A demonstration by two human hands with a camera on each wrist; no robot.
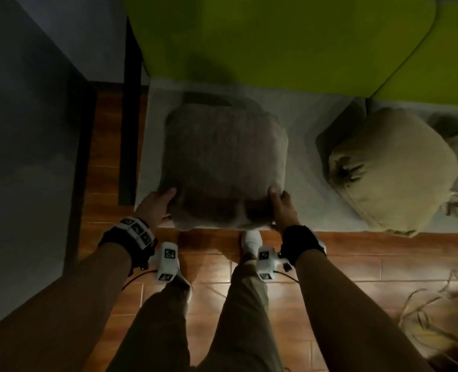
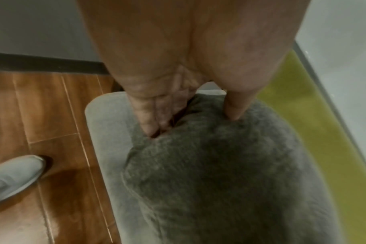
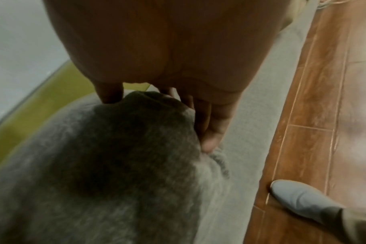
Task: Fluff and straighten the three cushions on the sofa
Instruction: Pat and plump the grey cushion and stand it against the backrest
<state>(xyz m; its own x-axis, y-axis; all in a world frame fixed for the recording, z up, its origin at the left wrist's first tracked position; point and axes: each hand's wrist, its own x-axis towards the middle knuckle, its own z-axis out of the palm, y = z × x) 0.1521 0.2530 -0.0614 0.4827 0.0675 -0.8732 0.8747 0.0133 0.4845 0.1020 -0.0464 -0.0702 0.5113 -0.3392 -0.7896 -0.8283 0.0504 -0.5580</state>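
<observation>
Grey fuzzy cushion (image 1: pixel 223 162) gripped by left hand (image 1: pixel 155 208), right hand (image 1: pixel 281 208), no readable writing

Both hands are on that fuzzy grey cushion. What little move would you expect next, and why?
Probably a lift and shake. The left hand and right hand each pinch a near corner of the grey cushion, which lies flat on the sofa seat, away from the green backrest.
</observation>
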